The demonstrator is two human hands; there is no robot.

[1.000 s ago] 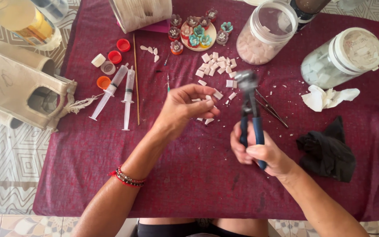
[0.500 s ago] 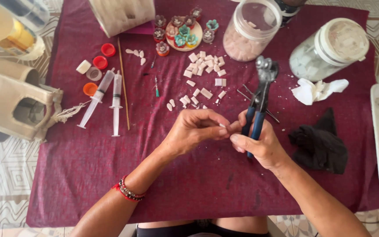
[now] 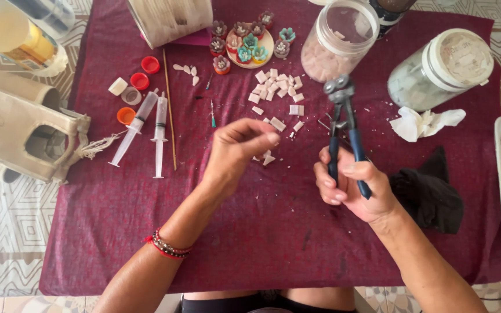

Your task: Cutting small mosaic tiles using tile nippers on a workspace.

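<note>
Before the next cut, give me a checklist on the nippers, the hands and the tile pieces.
1. Blue-handled wheeled metal nippers gripped firmly in the right hand: ok.
2. Nipper wheels free of any piece: ok, nothing sits between them.
3. Left hand holds a piece ready to cut: cannot tell, its fingertips are pinched together but nothing shows in them.
4. Small pale square tile pieces within reach on the maroon cloth: ok.
5. Left hand apart from the nipper wheels: ok.
6. Two clear plastic syringes lie off to the side, out of the cutting spot: ok.
</note>
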